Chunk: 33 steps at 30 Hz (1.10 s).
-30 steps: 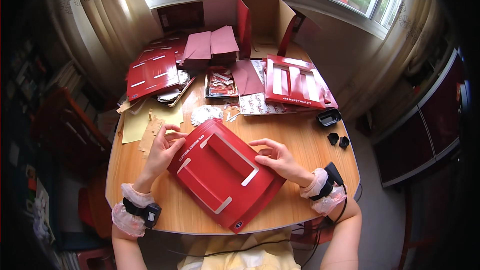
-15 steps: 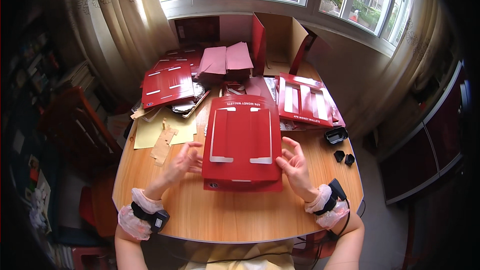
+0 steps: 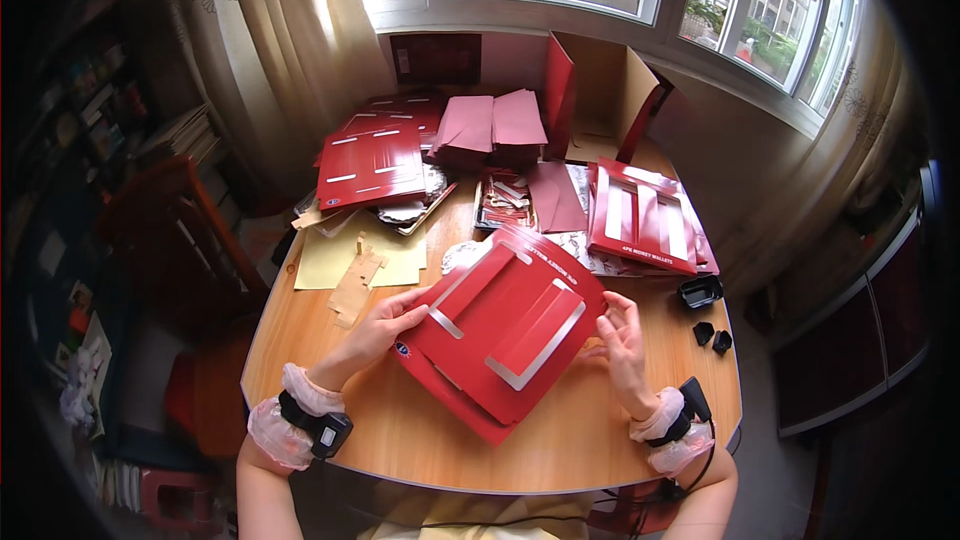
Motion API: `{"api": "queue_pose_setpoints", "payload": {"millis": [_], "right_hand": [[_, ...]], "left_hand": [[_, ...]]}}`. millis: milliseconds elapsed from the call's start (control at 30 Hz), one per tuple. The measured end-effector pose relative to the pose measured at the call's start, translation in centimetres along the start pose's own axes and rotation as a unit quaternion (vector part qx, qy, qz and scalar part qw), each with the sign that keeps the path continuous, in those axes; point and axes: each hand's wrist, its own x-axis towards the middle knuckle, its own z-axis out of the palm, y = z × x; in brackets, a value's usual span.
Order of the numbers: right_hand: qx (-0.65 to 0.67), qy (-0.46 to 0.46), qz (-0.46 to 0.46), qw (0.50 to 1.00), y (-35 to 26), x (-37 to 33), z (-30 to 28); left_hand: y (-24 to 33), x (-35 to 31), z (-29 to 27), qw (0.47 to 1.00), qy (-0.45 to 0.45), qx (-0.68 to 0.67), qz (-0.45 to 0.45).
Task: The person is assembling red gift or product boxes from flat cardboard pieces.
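red and slotted with white gaps, the card (image 3: 490,325) was between the two hands, slanted, with one corner pointing down toward the person. it was over the near middle of the worktop (image 3: 590,430); whether that corner touched the wood could not be told.

the left hand (image 3: 380,332) was closed at the card's left edge, gripping it, thumb on the upper face and fingers partly hidden beneath. a small blue round mark on the card showed just below this hand. the right hand (image 3: 625,348) was half open at the right edge, its fingers bent and the fingertips close against the card; whether it gripped or only steadied the edge could not be told.

beyond the card were a tray of scraps (image 3: 505,202) and a pink stack (image 3: 490,125). yellow paper (image 3: 405,258) was past the left hand, and a black tray (image 3: 700,290) was past the right.
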Motion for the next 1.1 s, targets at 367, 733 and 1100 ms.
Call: {"api": "queue_pose_setpoints", "payload": {"millis": [367, 733, 1100], "right_hand": [[0.017, -0.049, 0.019, 0.998, 1.0, 0.5, -1.0], [0.087, -0.06, 0.071, 0.992, 0.4, 0.3, -1.1], [0.097, -0.056, 0.021, 0.993, 0.1, 0.1, -1.6]], "left_hand": [[0.0, -0.1, -1.1, 0.996, 0.064, 0.056, 0.006], [-0.9, 0.6, -2.5, 0.983, 0.178, -0.037, 0.033], [0.9, -0.7, 1.0, 0.899, 0.179, 0.353, 0.188]]}}
